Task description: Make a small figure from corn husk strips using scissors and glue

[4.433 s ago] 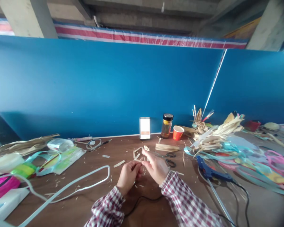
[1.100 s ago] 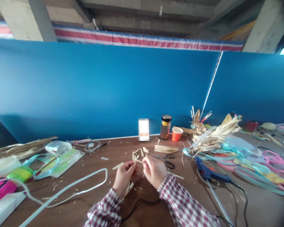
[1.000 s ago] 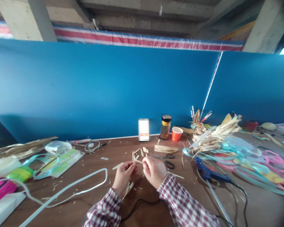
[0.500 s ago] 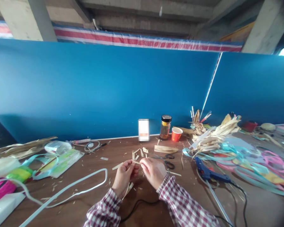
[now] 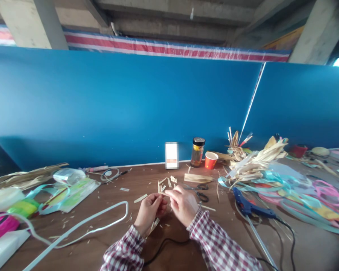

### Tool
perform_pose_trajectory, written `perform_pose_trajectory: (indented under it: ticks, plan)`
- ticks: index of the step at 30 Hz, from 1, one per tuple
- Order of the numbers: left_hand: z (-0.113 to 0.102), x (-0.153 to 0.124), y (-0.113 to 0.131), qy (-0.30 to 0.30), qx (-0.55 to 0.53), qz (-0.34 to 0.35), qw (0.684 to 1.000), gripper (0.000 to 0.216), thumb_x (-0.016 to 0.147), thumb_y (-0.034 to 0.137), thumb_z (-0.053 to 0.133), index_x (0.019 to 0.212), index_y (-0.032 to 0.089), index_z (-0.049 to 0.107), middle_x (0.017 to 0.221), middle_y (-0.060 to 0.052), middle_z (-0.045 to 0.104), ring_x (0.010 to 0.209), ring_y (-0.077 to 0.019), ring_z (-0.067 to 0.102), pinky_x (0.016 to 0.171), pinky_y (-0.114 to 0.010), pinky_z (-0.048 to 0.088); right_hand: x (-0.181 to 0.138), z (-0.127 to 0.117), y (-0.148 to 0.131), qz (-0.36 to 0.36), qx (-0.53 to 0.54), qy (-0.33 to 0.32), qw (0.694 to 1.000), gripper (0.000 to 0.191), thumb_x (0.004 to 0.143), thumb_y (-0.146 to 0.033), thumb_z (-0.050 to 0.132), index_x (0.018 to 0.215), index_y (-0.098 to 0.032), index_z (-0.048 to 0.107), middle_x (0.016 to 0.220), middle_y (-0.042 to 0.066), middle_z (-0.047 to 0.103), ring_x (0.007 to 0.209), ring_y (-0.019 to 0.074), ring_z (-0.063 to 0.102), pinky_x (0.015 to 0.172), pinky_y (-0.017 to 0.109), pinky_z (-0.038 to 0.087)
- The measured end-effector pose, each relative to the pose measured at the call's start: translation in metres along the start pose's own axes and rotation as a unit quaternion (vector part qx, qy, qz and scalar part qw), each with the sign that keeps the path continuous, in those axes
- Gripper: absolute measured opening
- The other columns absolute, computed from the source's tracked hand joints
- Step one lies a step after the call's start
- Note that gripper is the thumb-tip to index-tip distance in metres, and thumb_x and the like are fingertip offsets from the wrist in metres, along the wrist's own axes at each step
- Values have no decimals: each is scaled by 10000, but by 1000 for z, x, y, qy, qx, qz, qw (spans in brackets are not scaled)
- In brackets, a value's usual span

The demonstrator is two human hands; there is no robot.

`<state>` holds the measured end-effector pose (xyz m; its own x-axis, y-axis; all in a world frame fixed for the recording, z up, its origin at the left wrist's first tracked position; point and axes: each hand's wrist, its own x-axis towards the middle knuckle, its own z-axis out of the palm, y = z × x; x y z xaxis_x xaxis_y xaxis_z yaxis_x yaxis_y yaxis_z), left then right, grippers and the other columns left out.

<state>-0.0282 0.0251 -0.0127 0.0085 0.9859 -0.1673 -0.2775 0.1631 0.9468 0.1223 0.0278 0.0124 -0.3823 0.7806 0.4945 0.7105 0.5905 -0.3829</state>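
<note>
My left hand (image 5: 150, 211) is closed, thumb and fingertips pinching a thin pale strip of dried husk (image 5: 161, 193). Close beside it, my right hand (image 5: 184, 206) pinches the same strip near its other end, with the forefinger stretched along it. Fingers hide part of the strip. Just beyond the fingertips lie small cut husk pieces (image 5: 169, 182) and a crumpled bit (image 5: 173, 179). A pair of black-handled scissors (image 5: 202, 196) rests to the right of my right hand, its blades partly hidden. One flat strip (image 5: 140, 198) lies left of my left hand.
A blue glue gun (image 5: 252, 207) lies at right, before a heap of husks (image 5: 261, 160) and ribbons. A lidded jar (image 5: 198, 152) and red paper cup (image 5: 211, 160) stand at the back. A white cable (image 5: 96, 214) loops at left. A blue partition (image 5: 130, 105) closes off the table.
My right hand has shifted slightly up and left, its forefinger straighter along the strip. My left hand has dipped a little. Things on the table look unmoved.
</note>
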Motion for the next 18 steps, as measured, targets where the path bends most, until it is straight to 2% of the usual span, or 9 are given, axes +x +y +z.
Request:
perform_pose_trajectory:
  ticks: [2, 5, 8, 11, 15, 18]
  plan:
    - [0, 1, 0, -4, -3, 1, 1000, 294, 639, 378, 689, 770, 132, 596, 648, -12, 657, 509, -73, 548, 495, -181, 432, 0, 2, 0, 6, -4, 5, 1000, 279, 850, -140, 456, 1082, -252, 565, 946, 23, 618, 769, 134, 593, 675, 203, 423]
    - [0, 0, 1, -6, -1, 4, 1000, 285, 626, 364, 693, 761, 126, 614, 632, -13, 654, 530, -82, 564, 524, -187, 447, 0, 5, 0, 21, -24, 5, 999, 142, 888, -218, 456, 935, -250, 587, 880, 0, 637, 709, 129, 593, 609, 203, 398]
    - [1, -2, 2, -5, 4, 0, 1000, 279, 625, 365, 686, 755, 127, 620, 613, -12, 651, 521, -88, 563, 537, -203, 459, 0, 6, 0, 33, -27, 1, 999, 134, 895, -266, 469, 837, -249, 588, 827, -18, 642, 681, 123, 595, 584, 201, 385]
    - [2, -3, 4, -11, 15, -2, 1000, 266, 621, 365, 684, 724, 129, 618, 606, -13, 652, 514, -92, 562, 536, -212, 462, 1, 8, 2, 49, 3, 2, 999, 81, 864, -264, 526, 922, -246, 580, 824, -20, 654, 710, 132, 615, 607, 206, 409]
    - [4, -2, 3, -33, 27, 7, 999, 263, 628, 367, 679, 717, 127, 618, 623, -18, 655, 519, -97, 561, 511, -206, 441, 0, 9, 4, 68, 37, 0, 997, 338, 837, -256, 561, 1168, -248, 495, 865, -10, 677, 762, 158, 639, 646, 235, 445]
    - [5, -2, 1, -45, 40, 14, 998, 264, 624, 367, 679, 703, 124, 613, 600, -14, 640, 505, -97, 547, 486, -202, 422, 0, 8, 4, 69, 42, -9, 997, 332, 841, -266, 547, 1171, -260, 508, 886, -6, 681, 782, 170, 643, 660, 251, 457]
